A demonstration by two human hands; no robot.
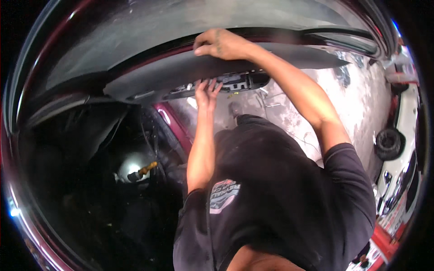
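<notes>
A long dark grey panel (156,80), curved and pointed at its right end, spans the space in front of me below a maroon-and-black vehicle frame edge (153,58). My right hand (221,44) is at the panel's upper edge, fingers bent and thumb lying along it, closed on that edge. Below it, my left hand (208,92) reaches up with its fingers spread, the tips touching the panel's lower side. Beside those fingertips shows a black part with light-coloured fittings (237,83). The panel's far side is hidden.
On the left is a dark vehicle interior with a lit work light with a yellow-brown handle (147,169). A maroon body edge (172,122) runs near my left forearm. Glass (190,22) curves overhead. At the right, a white vehicle (407,113) and a black wheel (389,143) stand on the floor (361,99).
</notes>
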